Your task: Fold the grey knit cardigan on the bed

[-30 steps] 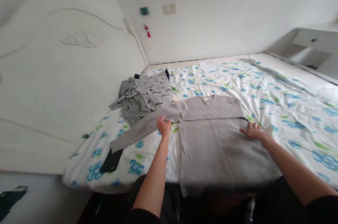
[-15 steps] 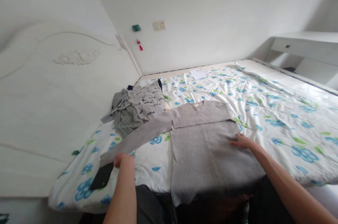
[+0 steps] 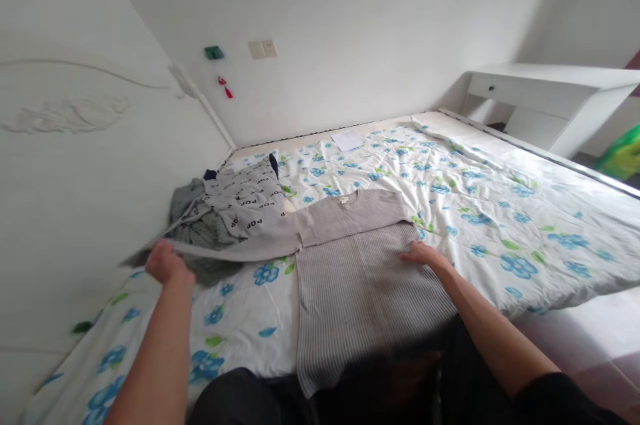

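Observation:
A light grey ribbed knit sweater (image 3: pixel 370 291) lies spread on the bed, its lower edge hanging over the near side. Its right-hand sleeve is not laid out to the side; the left-hand sleeve (image 3: pixel 240 250) stretches out to the left. My left hand (image 3: pixel 167 263) is closed round that sleeve near the cuff, holding it raised off the sheet. My right hand (image 3: pixel 419 254) pinches the sweater at the right edge of its body, below the chest. Beyond the sleeve lies a pile of clothes with a grey POP-print shirt (image 3: pixel 250 195) on top.
A flowered sheet (image 3: pixel 480 231) covers the bed. To the left rises the white headboard (image 3: pixel 75 198). White paper (image 3: pixel 347 140) lies near the wall, and a white desk (image 3: pixel 540 95) stands at the far right. My knees are against the near edge.
My left hand has lifted the sleeve and swung it up and left toward the clothes pile. The black phone-like object beside it is no longer visible. My view has turned right.

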### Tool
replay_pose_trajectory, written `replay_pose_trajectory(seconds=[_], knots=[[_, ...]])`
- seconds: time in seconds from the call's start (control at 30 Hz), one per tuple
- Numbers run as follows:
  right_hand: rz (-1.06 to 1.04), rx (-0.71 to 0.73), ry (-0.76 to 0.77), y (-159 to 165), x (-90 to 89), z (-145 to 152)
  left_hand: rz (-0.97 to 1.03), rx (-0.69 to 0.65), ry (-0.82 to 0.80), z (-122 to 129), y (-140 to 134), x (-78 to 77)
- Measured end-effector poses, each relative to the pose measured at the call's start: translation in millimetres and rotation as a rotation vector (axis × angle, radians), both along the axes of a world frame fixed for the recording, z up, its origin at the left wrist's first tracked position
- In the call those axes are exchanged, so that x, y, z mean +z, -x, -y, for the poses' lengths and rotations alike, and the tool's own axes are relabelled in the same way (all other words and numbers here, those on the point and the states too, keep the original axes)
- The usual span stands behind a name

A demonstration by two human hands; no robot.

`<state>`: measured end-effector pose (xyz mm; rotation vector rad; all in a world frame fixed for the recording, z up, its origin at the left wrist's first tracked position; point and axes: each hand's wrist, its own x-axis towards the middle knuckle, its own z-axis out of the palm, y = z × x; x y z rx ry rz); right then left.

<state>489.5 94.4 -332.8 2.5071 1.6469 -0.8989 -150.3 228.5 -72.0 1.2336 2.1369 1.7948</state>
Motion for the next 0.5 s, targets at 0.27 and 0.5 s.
replay_pose_trajectory(seconds=[0.27, 0.5], knots=[[-0.024, 0.035, 0.031, 4.3, 20.1, 8.0, -0.576, -0.956, -0.010, -21.3, -234.8, 78.9], [-0.060, 0.026, -0.080, -4.7, 32.8, 15.2, -0.936, -1.163, 0.485, 54.0, -237.0, -42.4]])
